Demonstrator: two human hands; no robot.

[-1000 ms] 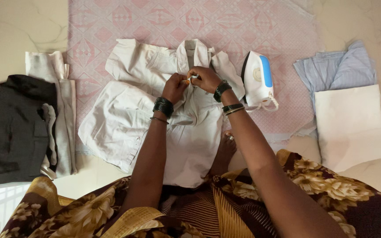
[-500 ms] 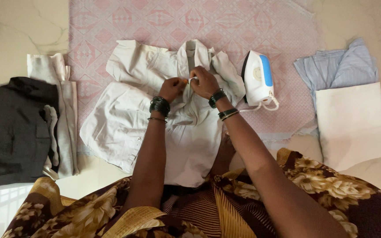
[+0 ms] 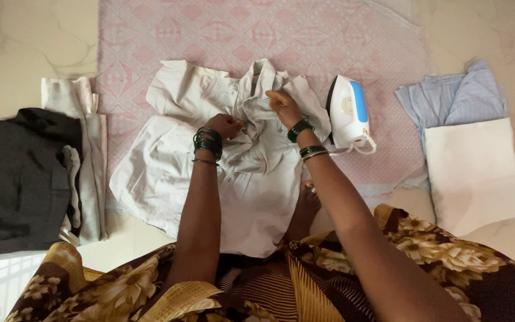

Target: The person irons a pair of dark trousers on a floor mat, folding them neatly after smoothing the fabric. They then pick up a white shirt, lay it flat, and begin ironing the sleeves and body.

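Both hands busy on rumpled off-white cotton shirt [image 3: 251,173], centre of pink patterned mat [image 3: 305,36]: left hand [image 3: 225,125] pinching placket, right hand [image 3: 284,107] gripping collar. Seemingly buttoning stage; needs aligning plackets. White-and-blue iron [image 3: 350,110] at three o'clock.

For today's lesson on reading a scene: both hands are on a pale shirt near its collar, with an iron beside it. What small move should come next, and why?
Probably smooth the bunched front flat. The white shirt lies on the pink patterned cloth, puckered below the collar where the left hand and right hand pinch it. The iron stands at its right, untouched.
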